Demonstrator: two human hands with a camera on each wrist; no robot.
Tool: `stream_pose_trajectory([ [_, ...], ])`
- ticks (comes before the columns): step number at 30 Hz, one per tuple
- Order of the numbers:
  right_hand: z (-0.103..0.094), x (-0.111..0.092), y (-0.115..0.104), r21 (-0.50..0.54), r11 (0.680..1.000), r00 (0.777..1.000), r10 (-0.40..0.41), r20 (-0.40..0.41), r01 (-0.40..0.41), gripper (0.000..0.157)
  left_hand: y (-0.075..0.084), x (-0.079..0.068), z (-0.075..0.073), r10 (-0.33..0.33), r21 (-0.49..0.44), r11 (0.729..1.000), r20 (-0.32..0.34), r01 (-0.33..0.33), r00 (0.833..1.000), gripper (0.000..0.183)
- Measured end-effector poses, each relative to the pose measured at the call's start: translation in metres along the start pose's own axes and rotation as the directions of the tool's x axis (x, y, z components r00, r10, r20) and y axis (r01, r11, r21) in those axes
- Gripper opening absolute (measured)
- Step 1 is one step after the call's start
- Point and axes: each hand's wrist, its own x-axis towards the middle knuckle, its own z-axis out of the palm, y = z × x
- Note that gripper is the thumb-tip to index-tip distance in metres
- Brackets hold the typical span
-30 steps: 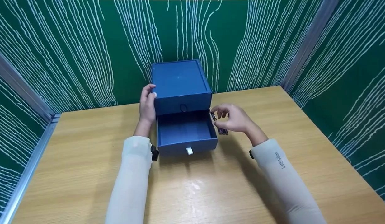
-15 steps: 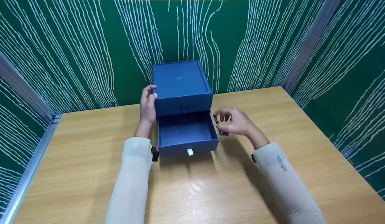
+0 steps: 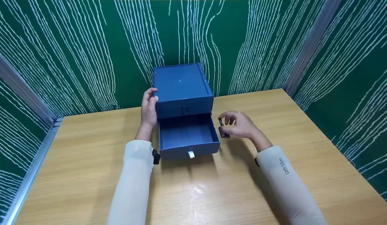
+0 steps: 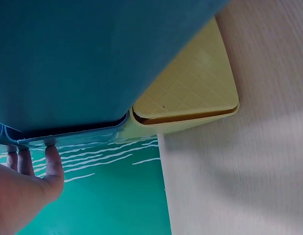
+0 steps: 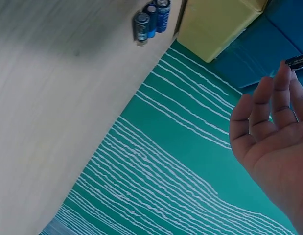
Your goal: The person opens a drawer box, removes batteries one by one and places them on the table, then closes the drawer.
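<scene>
My left hand [image 3: 148, 107] rests its fingertips against the left side of a blue drawer unit [image 3: 184, 82]. In the left wrist view, the fingers [image 4: 54, 164] touch the side of the unit near an edge. Below the top section, a blue drawer [image 3: 188, 149] is pulled out, and its visible floor is bare. Right of this drawer, my right hand [image 3: 238, 124] pinches a small dark battery [image 3: 221, 122] between thumb and fingertips. The right wrist view shows the black battery [image 5: 297, 61] with pale lettering. Several upright batteries [image 5: 152, 20] stand close together on the table.
A yellow bottom drawer section [image 4: 193, 78] sits beneath the blue ones. The unit stands on a wooden table [image 3: 87, 162] near a green wall [image 3: 130, 62] with white wavy lines. Another patterned wall [image 3: 362, 103] rises on the right, with metal posts [image 3: 312, 47] at the corners.
My right hand has moved slightly right, away from the drawer's side, with the battery between its fingers. My left hand stays against the unit, and the drawer remains pulled out.
</scene>
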Motion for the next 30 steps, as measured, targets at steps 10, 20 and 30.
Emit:
stream_pose_trajectory([
  [10, 0.002, -0.003, 0.013, 0.008, 0.999, 0.999, 0.038, 0.005, -0.038, 0.034, -0.002, 0.001, -0.001, -0.010, -0.005, 1.000, -0.004, 0.010, 1.000, 0.035],
  [20, 0.000, -0.006, 0.024, -0.009, 0.998, 0.998, 0.067, 0.001, -0.067, 0.034, -0.001, 0.001, -0.001, -0.001, -0.007, 1.000, -0.004, 0.001, 1.000, 0.036],
  [30, 0.004, -0.009, 0.038, -0.047, 0.992, 0.993, 0.115, -0.020, -0.115, 0.036, -0.003, 0.001, 0.000, 0.000, -0.025, 1.000, -0.012, 0.000, 1.000, 0.035],
])
